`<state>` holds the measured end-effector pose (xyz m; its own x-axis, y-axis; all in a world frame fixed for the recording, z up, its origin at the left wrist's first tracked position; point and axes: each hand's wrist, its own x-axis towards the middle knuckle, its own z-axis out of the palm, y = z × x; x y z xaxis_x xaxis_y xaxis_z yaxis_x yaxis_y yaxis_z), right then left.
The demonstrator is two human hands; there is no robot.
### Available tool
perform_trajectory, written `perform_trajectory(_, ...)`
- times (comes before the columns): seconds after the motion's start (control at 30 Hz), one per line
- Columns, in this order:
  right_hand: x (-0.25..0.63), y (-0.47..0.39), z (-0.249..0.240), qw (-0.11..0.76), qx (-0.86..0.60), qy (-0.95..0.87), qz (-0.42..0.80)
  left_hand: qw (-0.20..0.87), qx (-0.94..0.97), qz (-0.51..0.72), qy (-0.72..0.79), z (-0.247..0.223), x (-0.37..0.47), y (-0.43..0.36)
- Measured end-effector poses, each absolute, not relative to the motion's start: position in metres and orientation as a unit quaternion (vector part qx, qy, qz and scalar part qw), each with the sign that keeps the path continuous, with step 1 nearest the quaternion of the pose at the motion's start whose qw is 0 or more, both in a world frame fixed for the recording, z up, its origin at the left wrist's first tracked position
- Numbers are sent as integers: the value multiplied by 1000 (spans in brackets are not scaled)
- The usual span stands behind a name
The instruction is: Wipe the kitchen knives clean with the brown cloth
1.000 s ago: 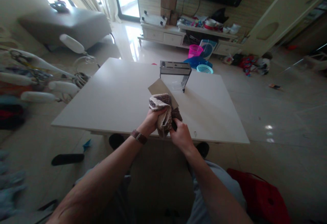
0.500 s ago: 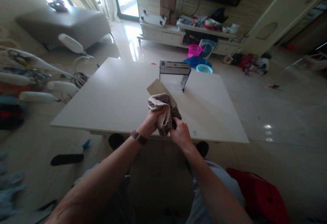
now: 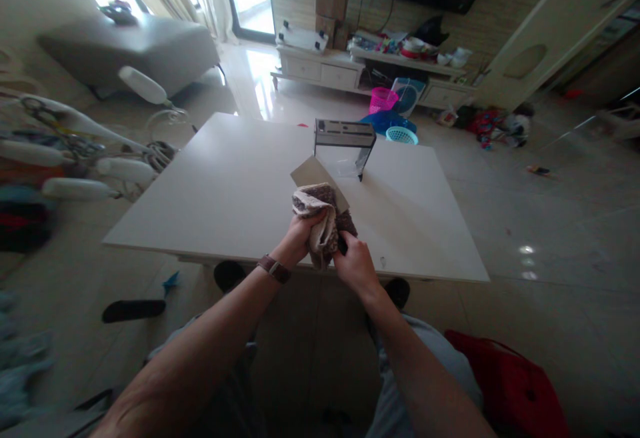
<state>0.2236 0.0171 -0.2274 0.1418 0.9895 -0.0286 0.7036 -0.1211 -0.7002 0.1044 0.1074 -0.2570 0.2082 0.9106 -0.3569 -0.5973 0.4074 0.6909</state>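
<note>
Two bare hands are working with one brown-and-cream cloth [image 3: 326,237], and one flat grey-beige panel [image 3: 315,173] is showing beyond it. The cloth is bunching in folds over the near edge of one white tabletop [image 3: 225,185]. The panel is slanting from upper left to lower right, its lower part disappearing behind the cloth; whether it is touching the tabletop cannot be told.

The left hand [image 3: 296,237] is reaching in from the lower left, its forearm running diagonally and its wrist wearing one brown band [image 3: 274,269]. Its grip is clenching the cloth, the thumb pressing across the folds. The right hand [image 3: 356,265] is coming from the lower right, its fingers curling toward the left hand without meeting it. Its grip is pinching the cloth's right side, where one small dark patch is showing; what that is cannot be told.

One clear-walled case [image 3: 345,133] with a dark-edged top is standing upright on the tabletop, just beyond the panel. Two baskets are sitting past the far edge, one pink [image 3: 383,100] and one pale blue [image 3: 401,135]. One red bag [image 3: 510,378] is lying at the lower right.
</note>
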Motion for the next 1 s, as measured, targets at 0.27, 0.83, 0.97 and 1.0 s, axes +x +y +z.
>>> perform_trajectory(0.27,223,17,-228,290,-699,-600,258,745,212,506,379,-253,104,107)
perform_trajectory(0.83,221,19,-226,298,-686,-607,269,743,211,515,372,-262,96,119)
perform_trajectory(0.97,221,17,-224,313,-680,-604,274,739,207,525,368,-259,89,126)
perform_trajectory(1.0,221,17,-224,319,-675,-604,278,738,207,529,366,-259,87,128)
